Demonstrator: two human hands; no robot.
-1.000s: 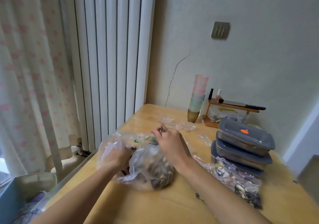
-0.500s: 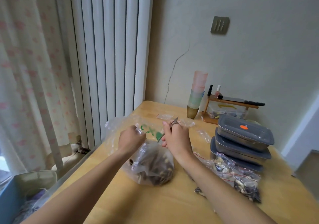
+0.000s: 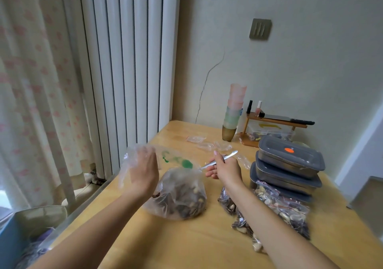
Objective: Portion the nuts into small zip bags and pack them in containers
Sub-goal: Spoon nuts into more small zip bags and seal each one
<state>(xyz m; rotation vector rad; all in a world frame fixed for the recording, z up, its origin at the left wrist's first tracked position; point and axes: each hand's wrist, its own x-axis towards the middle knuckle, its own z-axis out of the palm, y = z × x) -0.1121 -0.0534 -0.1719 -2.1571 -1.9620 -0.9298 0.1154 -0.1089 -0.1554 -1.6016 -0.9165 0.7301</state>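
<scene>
A: Where are the nuts sitting?
B: In the big clear plastic bag (image 3: 180, 194), which is resting on the wooden table (image 3: 186, 244). The left hand (image 3: 143, 171) is hovering just left of that bag, fingers straight and loosely spread against its raised film.
A: And the right hand (image 3: 224, 170)?
B: It's pinching a metal spoon (image 3: 219, 161) just right of the bag's mouth. Filled small zip bags (image 3: 279, 206) are lying further right of the bag, touching a stack of grey-lidded containers (image 3: 288, 165)
</scene>
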